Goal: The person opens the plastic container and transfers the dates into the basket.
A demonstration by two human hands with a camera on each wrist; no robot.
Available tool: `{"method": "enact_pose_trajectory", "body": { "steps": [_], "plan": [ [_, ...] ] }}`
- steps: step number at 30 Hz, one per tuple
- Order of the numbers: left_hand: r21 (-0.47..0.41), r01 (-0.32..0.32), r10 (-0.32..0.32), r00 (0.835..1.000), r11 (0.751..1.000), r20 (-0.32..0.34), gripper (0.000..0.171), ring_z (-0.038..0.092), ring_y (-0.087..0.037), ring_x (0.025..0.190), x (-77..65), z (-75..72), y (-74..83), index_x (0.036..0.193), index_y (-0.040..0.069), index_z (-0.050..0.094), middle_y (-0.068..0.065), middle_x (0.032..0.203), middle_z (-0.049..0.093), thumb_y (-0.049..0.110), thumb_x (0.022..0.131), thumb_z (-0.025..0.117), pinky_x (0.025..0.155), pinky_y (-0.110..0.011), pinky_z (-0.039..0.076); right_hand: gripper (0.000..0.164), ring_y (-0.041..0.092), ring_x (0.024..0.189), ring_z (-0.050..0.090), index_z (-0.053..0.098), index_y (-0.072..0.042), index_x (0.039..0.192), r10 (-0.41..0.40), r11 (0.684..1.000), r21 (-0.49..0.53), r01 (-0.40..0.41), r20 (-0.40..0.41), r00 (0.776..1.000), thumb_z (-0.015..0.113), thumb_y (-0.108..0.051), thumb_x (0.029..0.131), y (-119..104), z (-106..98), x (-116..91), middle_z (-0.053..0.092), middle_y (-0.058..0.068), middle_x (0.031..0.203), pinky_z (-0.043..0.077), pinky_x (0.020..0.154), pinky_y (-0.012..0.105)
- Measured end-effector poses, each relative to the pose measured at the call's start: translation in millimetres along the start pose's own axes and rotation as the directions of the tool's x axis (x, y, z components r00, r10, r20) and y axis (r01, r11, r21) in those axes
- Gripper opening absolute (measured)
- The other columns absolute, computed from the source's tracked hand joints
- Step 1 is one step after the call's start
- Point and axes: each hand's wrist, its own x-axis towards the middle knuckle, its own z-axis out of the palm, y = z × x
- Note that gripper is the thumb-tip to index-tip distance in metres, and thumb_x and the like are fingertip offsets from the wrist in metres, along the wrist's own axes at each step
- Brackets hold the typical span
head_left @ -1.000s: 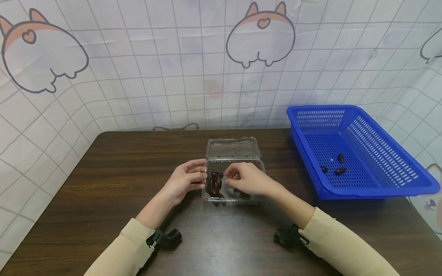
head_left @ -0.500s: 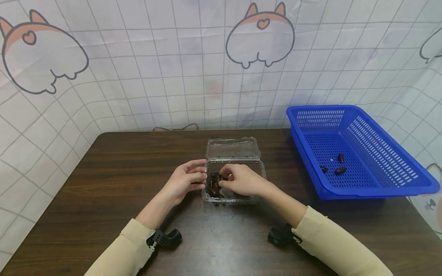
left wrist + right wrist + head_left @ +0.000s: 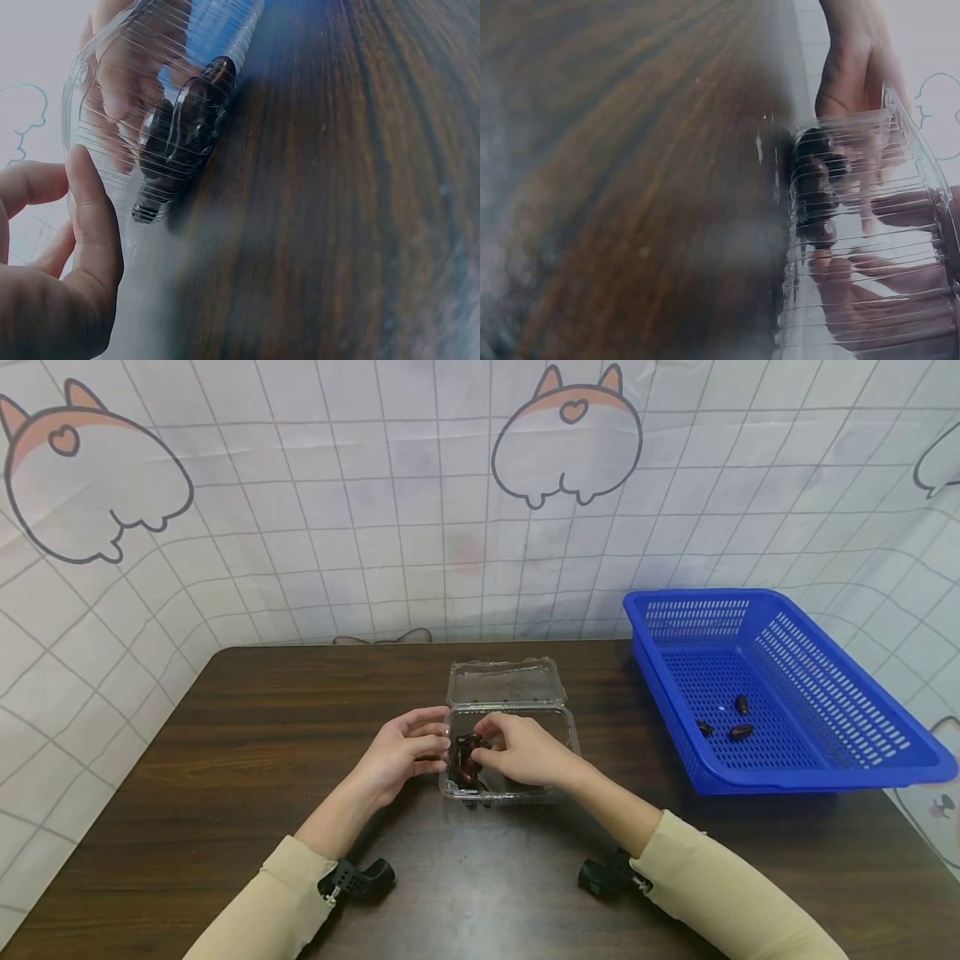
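Observation:
A clear plastic clamshell box (image 3: 517,795) stands on the dark wooden table, its lid (image 3: 506,683) folded back. Several glossy dark-brown dates (image 3: 463,768) lie heaped in its left part. My left hand (image 3: 401,752) rests its fingertips against the left side of the box; in the left wrist view the thumb (image 3: 90,202) touches the ribbed wall. My right hand (image 3: 528,750) reaches into the box from the right, thumb and fingers bent down around a date at the heap. Through the wall, the right wrist view shows fingers close to the dates (image 3: 817,195).
To the right a blue slotted plastic basket (image 3: 817,777) stands at the table's edge, with 3 dates (image 3: 740,732) on its floor. A printed cloth (image 3: 465,527) hangs behind the table (image 3: 300,710). A thin cable (image 3: 382,639) lies along the back edge.
My right hand has moved left across the box to the heap of dates, and its fingers have come together there. The left hand has stayed at the box's side.

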Motion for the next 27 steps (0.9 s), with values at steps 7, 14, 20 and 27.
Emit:
{"method": "enact_pose_trajectory", "body": {
  "steps": [7,14,20,27],
  "plan": [
    [-0.012,-0.009,0.009,1.0,1.0,0.003,0.053,0.062,-0.016,0.082,0.0,0.0,0.9,0.148,0.001,0.049,-0.013,0.117,0.059,-0.002,0.098,0.064,0.071,-0.029,0.06,0.038,0.017,0.098,0.067,0.062,0.001,0.131,-0.046,0.998,0.032,0.047,-0.031,0.998,0.068,-0.019,0.099,1.1,0.9,2.4,0.067,0.012,0.124,0.056,0.082,0.035],
    [-0.007,-0.008,0.008,1.0,1.0,0.005,0.052,0.063,-0.016,0.083,0.2,-0.3,-0.3,0.148,0.001,0.049,-0.014,0.116,0.059,-0.002,0.098,0.064,0.071,-0.029,0.06,0.037,0.018,0.098,0.064,0.062,0.003,0.133,-0.076,0.996,-0.035,0.077,0.032,0.997,0.067,-0.016,0.101,-1.2,5.1,5.1,0.067,0.01,0.116,0.055,0.08,0.033],
    [-0.013,-0.005,0.005,1.0,1.0,0.0,0.052,0.063,-0.016,0.084,0.6,0.7,-1.0,0.147,0.001,0.049,-0.011,0.114,0.059,-0.003,0.098,0.063,0.07,-0.028,0.06,0.03,0.017,0.092,0.066,0.065,-0.002,0.127,-0.069,0.997,-0.042,0.07,0.025,0.997,0.068,-0.014,0.099,-2.2,8.7,9.2,0.069,0.007,0.108,0.056,0.075,0.033],
    [-0.024,-0.005,0.006,1.0,1.0,0.007,0.052,0.063,-0.015,0.083,0.3,1.0,-0.5,0.148,0.001,0.049,-0.009,0.111,0.06,-0.003,0.098,0.063,0.069,-0.028,0.06,0.023,0.024,0.098,0.07,0.066,-0.003,0.118,-0.085,0.99,-0.112,0.081,-0.028,0.996,0.069,-0.015,0.098,-6.1,13.1,14.1,0.073,0.011,0.109,0.057,0.083,0.041]
  ]
}}
